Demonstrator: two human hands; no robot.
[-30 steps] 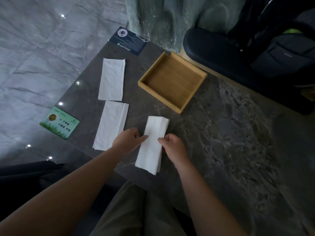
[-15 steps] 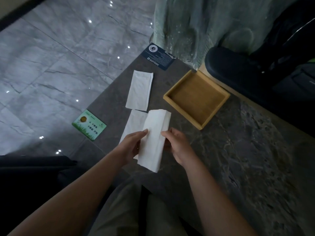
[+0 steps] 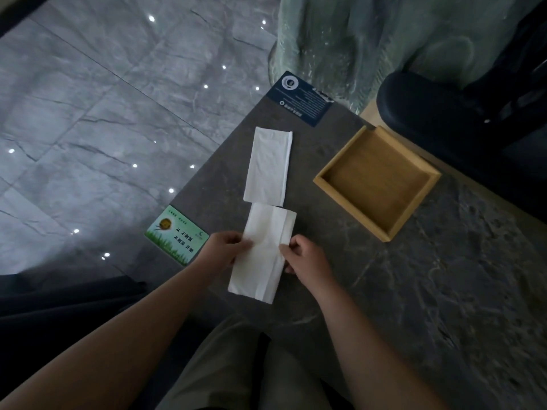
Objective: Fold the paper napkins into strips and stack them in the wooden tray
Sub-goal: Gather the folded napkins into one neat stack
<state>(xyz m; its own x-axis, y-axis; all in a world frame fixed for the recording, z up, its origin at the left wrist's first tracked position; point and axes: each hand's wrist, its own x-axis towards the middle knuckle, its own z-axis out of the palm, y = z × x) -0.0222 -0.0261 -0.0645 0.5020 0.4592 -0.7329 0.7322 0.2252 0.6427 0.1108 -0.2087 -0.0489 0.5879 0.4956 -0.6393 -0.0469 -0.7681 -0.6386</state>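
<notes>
White paper is what I see in the hands: the left hand point(image 3: 225, 247) and the right hand point(image 3: 307, 258) each pinch one long side of a folded napkin point(image 3: 262, 255) near the front edge of the dark stone table point(image 3: 414, 291). Just past it, a second napkin point(image 3: 268, 167) lies flat, and the wooden tray point(image 3: 376, 179) sits to the right, well apart from both hands. A green card point(image 3: 177, 235) lies by the left hand and a blue card point(image 3: 299, 97) at the far corner.
</notes>
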